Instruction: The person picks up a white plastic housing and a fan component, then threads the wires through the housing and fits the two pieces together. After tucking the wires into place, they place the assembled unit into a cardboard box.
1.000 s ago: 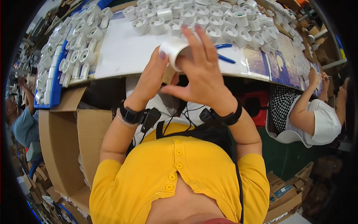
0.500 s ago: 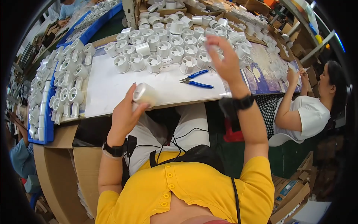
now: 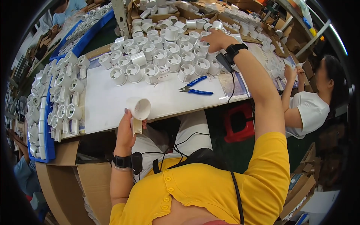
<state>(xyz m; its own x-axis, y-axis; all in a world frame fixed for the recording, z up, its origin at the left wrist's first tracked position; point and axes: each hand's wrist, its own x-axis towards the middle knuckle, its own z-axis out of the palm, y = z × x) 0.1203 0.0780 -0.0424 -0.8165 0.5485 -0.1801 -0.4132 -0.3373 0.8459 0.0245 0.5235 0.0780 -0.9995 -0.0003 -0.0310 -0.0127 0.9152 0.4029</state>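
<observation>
My left hand (image 3: 126,131) is closed round a white plastic housing (image 3: 141,109), a round cup with a flat stem below it, held upright over the table's near edge. The cup's open mouth faces up and to the right. At the far right of a crowd of white round fan cups (image 3: 160,57), my right hand (image 3: 219,40) reaches down with bent fingers. Its fingertips are among the cups, and whether they grip one cannot be made out. Blue-handled cutting pliers (image 3: 197,86) lie on the white sheet (image 3: 108,97) between my hands, jaws pointing left.
Stemmed white housings (image 3: 74,111) stand in rows on the left, beside a blue bin (image 3: 48,146) holding more. Cardboard boxes of white parts (image 3: 161,18) line the back. On the right a person (image 3: 309,107) sits working. A red stool (image 3: 240,123) is under the table.
My right hand has moved away and down into the far-right fan cups. My left hand has turned the housing so that its mouth and stem show, and shifted slightly nearer.
</observation>
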